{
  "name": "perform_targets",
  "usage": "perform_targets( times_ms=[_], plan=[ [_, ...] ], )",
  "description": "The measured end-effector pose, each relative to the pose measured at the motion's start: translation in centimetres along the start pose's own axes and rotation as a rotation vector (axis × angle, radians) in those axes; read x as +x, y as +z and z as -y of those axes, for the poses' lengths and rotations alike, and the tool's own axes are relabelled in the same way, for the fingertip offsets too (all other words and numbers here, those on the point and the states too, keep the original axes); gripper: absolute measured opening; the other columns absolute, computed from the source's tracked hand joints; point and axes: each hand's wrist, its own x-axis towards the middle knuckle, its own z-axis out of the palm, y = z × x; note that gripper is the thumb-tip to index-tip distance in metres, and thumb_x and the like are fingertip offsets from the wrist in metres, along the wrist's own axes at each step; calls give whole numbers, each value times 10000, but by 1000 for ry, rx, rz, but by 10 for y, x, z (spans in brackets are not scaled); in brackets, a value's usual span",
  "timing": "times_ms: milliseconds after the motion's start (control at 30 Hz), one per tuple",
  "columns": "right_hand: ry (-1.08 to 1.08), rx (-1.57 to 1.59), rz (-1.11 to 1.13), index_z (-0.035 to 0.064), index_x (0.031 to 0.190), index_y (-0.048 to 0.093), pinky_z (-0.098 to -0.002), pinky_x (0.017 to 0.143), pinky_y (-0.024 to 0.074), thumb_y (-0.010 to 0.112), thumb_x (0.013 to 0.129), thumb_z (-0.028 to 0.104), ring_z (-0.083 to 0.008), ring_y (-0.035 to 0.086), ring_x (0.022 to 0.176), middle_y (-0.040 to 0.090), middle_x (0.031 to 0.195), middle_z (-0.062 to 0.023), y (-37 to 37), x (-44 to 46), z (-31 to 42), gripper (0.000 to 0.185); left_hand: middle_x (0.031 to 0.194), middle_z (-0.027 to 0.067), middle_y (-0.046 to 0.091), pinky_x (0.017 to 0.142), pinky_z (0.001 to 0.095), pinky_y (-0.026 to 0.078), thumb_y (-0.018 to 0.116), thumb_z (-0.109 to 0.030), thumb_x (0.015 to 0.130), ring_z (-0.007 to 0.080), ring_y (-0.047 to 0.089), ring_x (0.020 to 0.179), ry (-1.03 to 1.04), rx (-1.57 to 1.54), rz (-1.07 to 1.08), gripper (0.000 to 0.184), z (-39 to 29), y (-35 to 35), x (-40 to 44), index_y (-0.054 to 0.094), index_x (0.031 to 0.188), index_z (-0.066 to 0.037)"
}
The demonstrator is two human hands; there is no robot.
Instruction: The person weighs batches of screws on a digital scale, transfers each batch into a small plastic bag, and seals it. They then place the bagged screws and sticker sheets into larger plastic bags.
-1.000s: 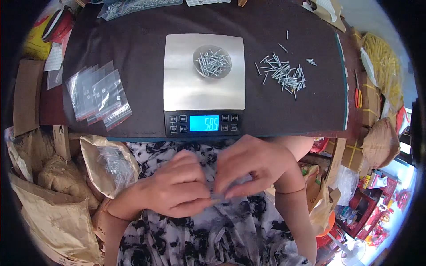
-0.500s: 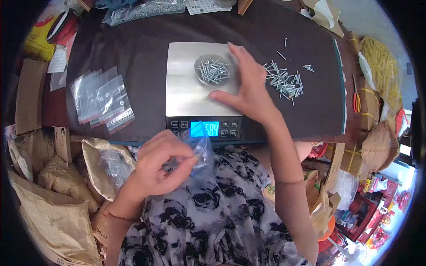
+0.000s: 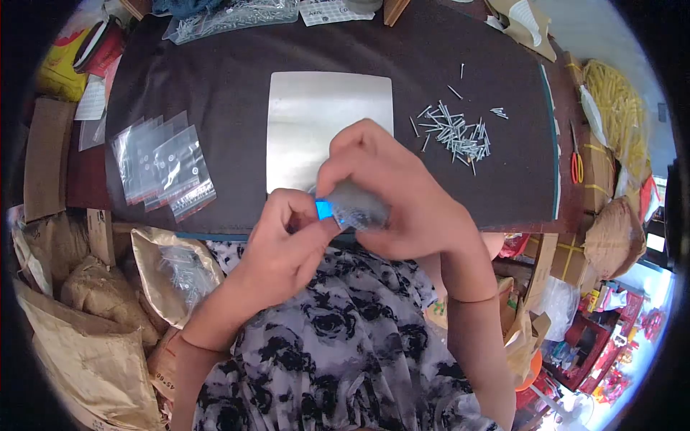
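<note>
My right hand (image 3: 399, 194) grips a small round metal dish (image 3: 363, 205), tilted over towards my left hand. Blurred screws show at its lip. My left hand (image 3: 287, 241) is closed by the dish's lower edge, fingers pinching the clear plastic bag, which is now mostly hidden behind the hands. Both hands are over the front of the digital scale; its bare steel plate (image 3: 309, 108) shows behind them, and a piece of the lit blue display (image 3: 325, 209) peeks out between them. To the right of the scale lies a loose pile of silver screws (image 3: 460, 133).
Several flat clear zip bags (image 3: 169, 169) overlap on the dark cloth at left. A large bag of screws (image 3: 237, 18) lies at the back. Orange-handled scissors (image 3: 577, 165) rest at the right edge. An open paper sack (image 3: 154, 273) stands below the table's front left.
My right hand has lifted the dish of screws off the scale plate and brought it down and left to my left hand, tilting it. My left hand has moved slightly up and right.
</note>
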Motion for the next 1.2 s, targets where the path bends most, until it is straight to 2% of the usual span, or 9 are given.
perform_targets(
  times_ms=[100, 300, 400, 500, 567, 667, 833, 967, 1200],
  plan=[
    [-33, -341, 20, 99, 972, 612, -334, 832, 433, 633, 520, 6, -272, 522, 942, 527, 1028, -88, 2, -1, 20, 462, 934, 80, 433, 612, 244, 410, 649, 93, 752, 164, 476, 735, 30, 13, -42, 235, 0, 3, -3, 669, 961, -12],
    [40, 8, -286, 102, 1100, 556, -353, 885, 407, 733, 585, 30, -305, 521, 1050, 535, 1118, -95, -7, -9, -18, 549, 962, 89, 458, 605, 238, 409, 671, 82, 737, 158, 474, 738, -17, 100, -57, 244, -2, -6, -4, 680, 950, -38],
    [278, -92, -345, 102, 1157, 530, -380, 1001, 317, 814, 615, 166, -297, 499, 1125, 524, 1182, -97, 4, -20, -61, 615, 1058, 127, 481, 651, 256, 456, 677, 69, 754, 182, 526, 767, 35, 212, -115, 216, -2, -12, 0, 678, 942, -38],
    [214, -572, -294, 113, 1220, 522, -417, 1051, 275, 840, 625, 312, -288, 509, 1188, 527, 1227, -86, 7, -28, -68, 703, 1197, 186, 464, 760, 306, 510, 674, 55, 780, 254, 604, 884, -29, 65, -194, 171, 3, -11, 0, 666, 932, -22],
    [149, -459, -257, 109, 1137, 570, -423, 1037, 259, 823, 650, 280, -261, 529, 1148, 551, 1181, -65, -1, -30, -52, 575, 1324, 242, 398, 909, 392, 511, 657, 52, 808, 358, 600, 1090, -130, -87, -166, 125, 5, -13, -6, 644, 924, 9],
    [67, -364, -138, 107, 998, 622, -396, 973, 286, 783, 685, 216, -219, 554, 1073, 585, 1085, -40, -4, -31, -31, 368, 1349, 252, 367, 894, 389, 519, 649, 59, 811, 363, 602, 1088, -106, -127, -101, 119, 6, -15, -7, 640, 922, 16],
    [-37, -432, -132, 122, 805, 610, -362, 874, 334, 691, 703, 101, -183, 588, 915, 596, 858, 0, 6, -31, -7, 132, 1143, 207, 561, 844, 344, 529, 697, 41, 763, 303, 643, 1011, -57, -104, -122, 162, 2, -14, -2, 641, 911, 7],
    [-170, -564, -80, 140, 793, 612, -366, 839, 366, 713, 702, 139, -163, 600, 861, 587, 821, 17, 15, -30, 10, 137, 883, 128, 660, 779, 311, 524, 724, 37, 715, 244, 661, 902, -153, -49, -73, 196, -10, -13, 4, 653, 893, -5],
    [-197, -546, -129, 133, 704, 552, -343, 805, 393, 703, 681, 196, -135, 558, 764, 498, 733, 31, 25, -26, 17, 166, 850, 110, 662, 715, 331, 515, 690, 30, 740, 254, 645, 786, -139, -75, -16, 108, -15, -17, 5, 653, 833, -9]
  ],
)
